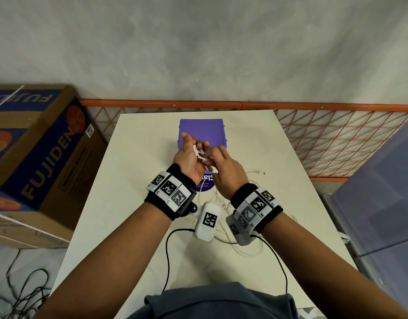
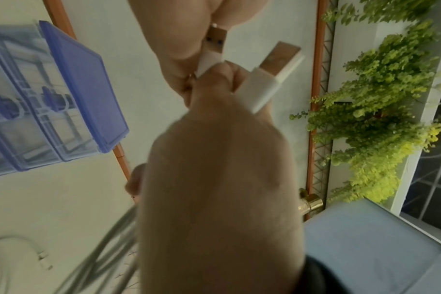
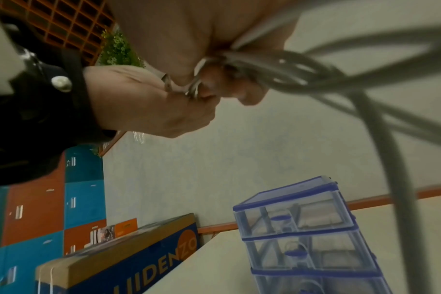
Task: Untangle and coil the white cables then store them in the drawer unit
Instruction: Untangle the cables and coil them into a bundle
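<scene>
Both hands are raised over the white table (image 1: 134, 226), in front of the purple-topped drawer unit (image 1: 201, 130). My left hand (image 1: 193, 147) grips a bunch of white cables (image 1: 201, 156) at their ends. Two USB plugs (image 2: 277, 65) stick out past its thumb in the left wrist view. My right hand (image 1: 213, 155) pinches the same bunch from the right, its fingers (image 2: 179, 43) on one plug. Loops of cable (image 3: 302, 67) hang from the hands. More white cable (image 1: 223, 238) lies tangled on the table under the wrists, with one connector end (image 1: 260, 173) to the right.
The drawer unit (image 3: 302, 228) has three clear drawers, all closed. A large cardboard box (image 1: 37, 153) stands left of the table. An orange lattice railing (image 1: 325, 134) runs behind the table. A grey-blue surface (image 1: 382, 192) is at the right. Black wires (image 1: 25, 295) lie on the floor.
</scene>
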Action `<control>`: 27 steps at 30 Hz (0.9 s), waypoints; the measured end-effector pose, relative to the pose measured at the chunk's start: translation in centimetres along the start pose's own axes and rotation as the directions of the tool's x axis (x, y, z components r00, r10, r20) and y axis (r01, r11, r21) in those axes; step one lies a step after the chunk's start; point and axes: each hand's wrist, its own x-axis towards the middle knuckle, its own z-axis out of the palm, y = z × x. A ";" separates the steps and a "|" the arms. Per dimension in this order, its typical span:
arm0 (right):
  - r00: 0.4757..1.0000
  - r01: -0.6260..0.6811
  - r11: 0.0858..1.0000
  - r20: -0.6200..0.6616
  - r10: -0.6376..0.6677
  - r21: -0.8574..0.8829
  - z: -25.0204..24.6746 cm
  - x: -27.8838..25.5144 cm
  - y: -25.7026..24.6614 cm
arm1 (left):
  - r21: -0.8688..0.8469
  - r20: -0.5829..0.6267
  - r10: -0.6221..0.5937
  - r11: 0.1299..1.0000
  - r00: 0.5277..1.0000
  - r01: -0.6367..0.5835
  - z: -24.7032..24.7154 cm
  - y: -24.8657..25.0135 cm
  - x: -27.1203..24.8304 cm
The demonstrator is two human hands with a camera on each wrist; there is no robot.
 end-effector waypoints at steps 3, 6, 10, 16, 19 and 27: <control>1.000 -0.014 1.000 0.011 0.014 0.015 0.3 -0.1 0.3 | 0.010 -0.019 0.014 1.000 1.000 -0.014 -0.1 -0.5 0.0; 0.998 -0.031 0.979 -0.042 0.040 0.200 0.7 -0.1 0.2 | -0.044 -0.005 0.045 0.998 0.999 -0.046 -0.1 -0.7 0.2; 0.985 -0.090 0.903 -0.097 0.144 0.420 0.5 0.2 -0.8 | -0.002 0.033 0.090 0.996 0.995 -0.090 -0.5 -1.1 0.3; 0.963 -0.227 0.877 -0.037 0.267 0.423 0.3 1.2 -0.4 | 0.166 0.147 0.073 0.981 0.986 -0.098 0.1 -2.0 -0.7; 0.964 -0.228 0.883 -0.034 0.265 0.409 0.4 1.3 -0.3 | 0.212 0.187 0.028 0.975 0.982 -0.069 0.2 -1.9 -0.9; 0.969 -0.181 0.804 -0.039 0.245 0.566 -0.2 1.3 0.3 | 0.139 0.228 0.037 0.988 0.973 -0.070 -0.7 -1.2 -0.5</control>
